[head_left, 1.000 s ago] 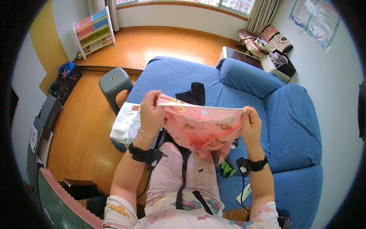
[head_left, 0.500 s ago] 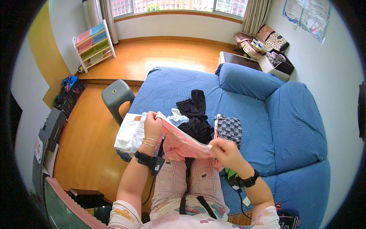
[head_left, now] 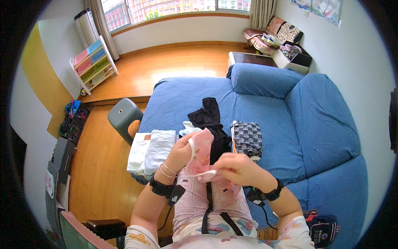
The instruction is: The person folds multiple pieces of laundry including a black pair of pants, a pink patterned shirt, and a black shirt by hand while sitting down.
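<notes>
In my remote view, the left hand pinches the pink printed garment between its fingers; the right hand pinches its white band. It is above the thighs. Beyond, black clothing lies on the blue sofa.

A pink cloth garment, scattered with small printed figures and edged with a white band, is held in the air between the left hand and the right hand. It is loose and creased – one part stands upright against the left hand, while the band sags in a curve toward the right hand's fingertips. A pink end hangs below the right hand – blurred in outline.
</notes>
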A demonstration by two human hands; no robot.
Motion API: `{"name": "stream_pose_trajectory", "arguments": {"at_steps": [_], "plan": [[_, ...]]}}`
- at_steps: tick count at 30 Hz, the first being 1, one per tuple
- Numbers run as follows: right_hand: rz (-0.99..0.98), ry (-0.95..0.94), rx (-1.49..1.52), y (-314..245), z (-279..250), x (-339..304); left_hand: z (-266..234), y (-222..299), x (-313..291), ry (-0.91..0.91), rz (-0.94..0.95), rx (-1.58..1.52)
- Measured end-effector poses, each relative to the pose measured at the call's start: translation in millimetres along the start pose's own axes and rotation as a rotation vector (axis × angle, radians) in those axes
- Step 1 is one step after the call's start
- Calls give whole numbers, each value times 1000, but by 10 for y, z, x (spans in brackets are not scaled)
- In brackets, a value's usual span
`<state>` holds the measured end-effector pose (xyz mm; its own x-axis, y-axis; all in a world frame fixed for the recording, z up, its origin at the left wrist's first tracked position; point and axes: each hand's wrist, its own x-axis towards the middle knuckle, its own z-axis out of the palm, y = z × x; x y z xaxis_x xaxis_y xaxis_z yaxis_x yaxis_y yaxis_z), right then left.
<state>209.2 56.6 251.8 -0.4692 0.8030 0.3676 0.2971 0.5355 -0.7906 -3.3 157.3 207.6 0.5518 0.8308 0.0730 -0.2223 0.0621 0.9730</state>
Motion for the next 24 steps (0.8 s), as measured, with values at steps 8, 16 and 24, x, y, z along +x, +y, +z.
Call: {"name": "stream_pose_trajectory", "arguments": {"at_steps": [8, 16, 24], "plan": [[2, 365, -50, 156, 58, 50, 394, 174, -89, -243, -131, 115], [230, 470, 48, 185, 151, 19, 296, -111, -81, -235, -368, -84], [332, 457, 256, 325, 285, -28, 344, -183, -81, -156, -292, 171]]}}
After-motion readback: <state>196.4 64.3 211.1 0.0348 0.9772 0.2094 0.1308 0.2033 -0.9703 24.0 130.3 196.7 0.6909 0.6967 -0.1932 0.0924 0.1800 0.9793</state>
